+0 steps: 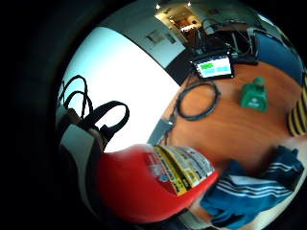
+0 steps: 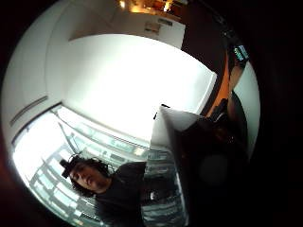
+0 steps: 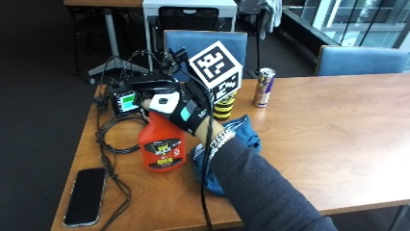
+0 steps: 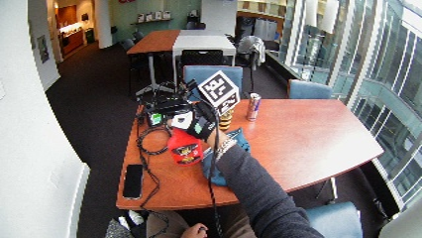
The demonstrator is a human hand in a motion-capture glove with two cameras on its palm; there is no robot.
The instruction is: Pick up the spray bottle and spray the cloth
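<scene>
Tape measure beyond cloth

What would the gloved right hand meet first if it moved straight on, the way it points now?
Probably the small screen: the right hand, gripping the red spray bottle, points toward it, though depth is unclear.

Centre-left of frame, the gloved right hand grips a red spray bottle beside a blue cloth.

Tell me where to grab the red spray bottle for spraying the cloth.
Take the red spray bottle by its narrow neck under the trigger head, coming from the cloth side. It stands upright, and the body below is too broad. The gloved right hand already grips there, beside the blue cloth.
</scene>
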